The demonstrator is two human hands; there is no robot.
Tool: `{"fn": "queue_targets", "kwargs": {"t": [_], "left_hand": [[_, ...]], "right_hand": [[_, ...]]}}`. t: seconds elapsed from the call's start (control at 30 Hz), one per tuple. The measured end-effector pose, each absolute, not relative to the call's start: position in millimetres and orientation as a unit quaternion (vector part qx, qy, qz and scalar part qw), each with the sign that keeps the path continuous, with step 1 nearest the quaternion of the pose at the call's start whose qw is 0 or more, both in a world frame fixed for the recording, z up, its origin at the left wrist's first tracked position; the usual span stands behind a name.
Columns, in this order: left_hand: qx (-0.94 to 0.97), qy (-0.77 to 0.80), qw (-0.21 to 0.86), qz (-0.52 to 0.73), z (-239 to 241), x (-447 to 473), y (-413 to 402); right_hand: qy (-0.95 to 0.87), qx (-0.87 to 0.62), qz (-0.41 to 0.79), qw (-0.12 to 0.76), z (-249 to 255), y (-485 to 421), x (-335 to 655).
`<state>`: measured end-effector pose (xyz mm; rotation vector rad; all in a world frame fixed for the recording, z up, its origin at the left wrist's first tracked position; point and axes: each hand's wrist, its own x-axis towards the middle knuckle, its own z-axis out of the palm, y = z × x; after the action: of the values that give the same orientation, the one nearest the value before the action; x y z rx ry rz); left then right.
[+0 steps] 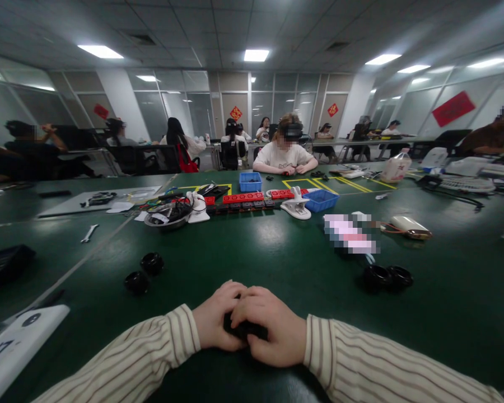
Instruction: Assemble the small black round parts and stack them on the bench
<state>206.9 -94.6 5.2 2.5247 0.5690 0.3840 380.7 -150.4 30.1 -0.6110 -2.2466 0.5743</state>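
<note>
Holding a black part with both hands clamped on it, and honestly most of it's buried under fingers. Left hand has it from the left, right hand wraps over from the right, so it sits right in the middle of the grip. Can't tell if it's touching the green table. Two black cup-shaped pieces stand beyond the left hand, fwiw.

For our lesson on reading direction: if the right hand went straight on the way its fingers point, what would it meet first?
Most likely the left hand, close ahead of the right hand. Both hold a dark object; whether they touch is unclear.
</note>
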Motion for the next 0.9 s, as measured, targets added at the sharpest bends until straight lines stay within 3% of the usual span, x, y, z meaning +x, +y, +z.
{"fn": "queue_targets", "kwargs": {"t": [0.13, 0.33, 0.57, 0.9], "left_hand": [[0.930, 0.243, 0.242, 0.132, 6, 207, -102], [0.907, 0.321, 0.220, 0.161, 0, 208, -118], [0.880, 0.386, 0.215, 0.177, 5, 217, -126], [0.927, 0.214, 0.274, 0.141, 4, 209, -103]], "right_hand": [[-0.871, -0.225, 0.228, 0.373, 33, -150, 382], [-0.836, -0.346, 0.186, 0.382, 30, -149, 385], [-0.833, -0.426, 0.166, 0.312, 25, -148, 381], [-0.873, -0.248, 0.234, 0.348, 30, -149, 383]]}}
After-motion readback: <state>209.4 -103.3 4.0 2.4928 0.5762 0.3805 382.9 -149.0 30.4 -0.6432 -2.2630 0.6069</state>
